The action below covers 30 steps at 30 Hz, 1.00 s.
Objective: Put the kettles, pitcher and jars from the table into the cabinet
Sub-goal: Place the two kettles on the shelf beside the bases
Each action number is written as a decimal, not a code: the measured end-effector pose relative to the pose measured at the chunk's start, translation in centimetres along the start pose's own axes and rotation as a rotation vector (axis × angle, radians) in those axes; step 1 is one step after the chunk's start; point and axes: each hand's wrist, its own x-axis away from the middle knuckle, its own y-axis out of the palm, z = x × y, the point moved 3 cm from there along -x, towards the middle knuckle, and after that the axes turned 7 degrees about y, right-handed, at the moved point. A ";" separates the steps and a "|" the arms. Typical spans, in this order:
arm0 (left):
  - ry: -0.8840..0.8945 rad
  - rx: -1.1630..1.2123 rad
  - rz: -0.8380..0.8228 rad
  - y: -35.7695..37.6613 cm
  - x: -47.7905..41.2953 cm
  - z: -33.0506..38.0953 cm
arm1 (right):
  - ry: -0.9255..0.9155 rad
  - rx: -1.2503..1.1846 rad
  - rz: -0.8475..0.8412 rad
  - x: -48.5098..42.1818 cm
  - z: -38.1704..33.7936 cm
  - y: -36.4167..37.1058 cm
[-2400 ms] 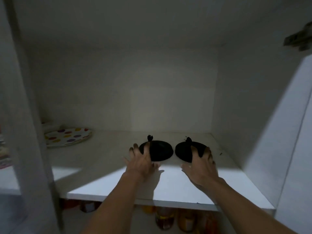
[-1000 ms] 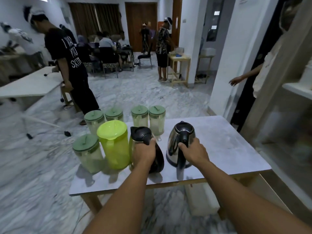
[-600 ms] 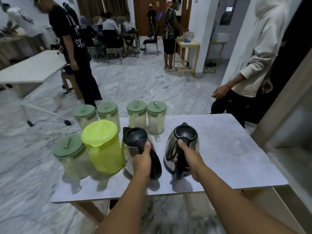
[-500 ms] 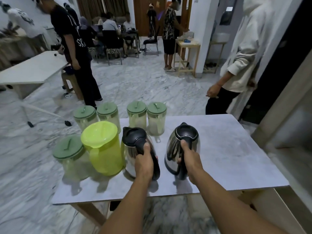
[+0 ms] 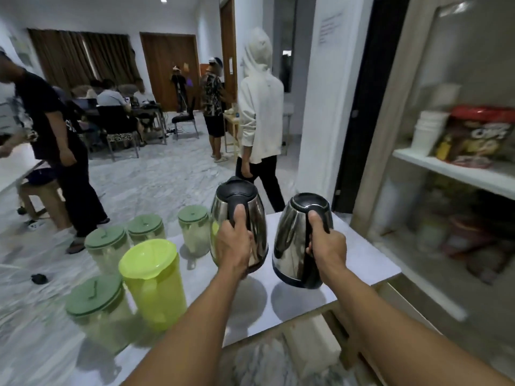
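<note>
Left hand (image 5: 233, 244): closed around the black handle of the left kettle (image 5: 242, 215), thumb pressed along the top of the handle; the fingers are wrapped fully round it.
Right hand (image 5: 326, 247): closed around the black handle of the right kettle (image 5: 296, 238), thumb up along the handle, fingers curled tight.
Kettles: both are shiny steel with black lids, side by side and just apart, held clear above the desk (image 5: 359, 260); round shadows lie on the desk surface beneath them. The right kettle tilts a little.
Pitcher (image 5: 153, 282): lime green, with a matching lid, upright on the desk, to the left of the left hand and nearer the camera.
Jars: five clear jars with dull green lids stand on the desk, all left of the left hand. One (image 5: 96, 310) is nearest the camera, just beside the pitcher; two (image 5: 107, 247) (image 5: 145, 229) stand behind the pitcher; one (image 5: 194, 231) is just left of the left kettle. The fifth shows only as a green sliver behind that kettle.
Cabinet (image 5: 457, 174): open, to the right of the right hand, blurred; a white shelf carries stacked white cups (image 5: 426, 132) and a red-lidded snack tub (image 5: 482, 135).
Background: several people stand or sit in the room beyond the desk.
</note>
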 end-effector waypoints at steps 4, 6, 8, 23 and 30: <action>0.150 0.105 -0.117 2.0 2.3 6.7 | -0.098 -0.099 0.163 3.3 -4.0 -5.4; 0.190 0.169 -0.180 3.7 3.9 9.6 | -0.122 -0.102 0.260 4.5 -5.7 -8.9; 0.215 0.241 -0.237 5.8 5.9 12.3 | -0.139 -0.092 0.370 5.6 -7.1 -12.8; 0.420 0.316 -0.675 24.6 28.7 28.2 | -0.339 -0.067 0.987 15.0 -12.1 -46.4; 0.421 0.456 -0.788 35.9 39.0 33.6 | -0.451 -0.067 1.153 16.1 -13.2 -61.5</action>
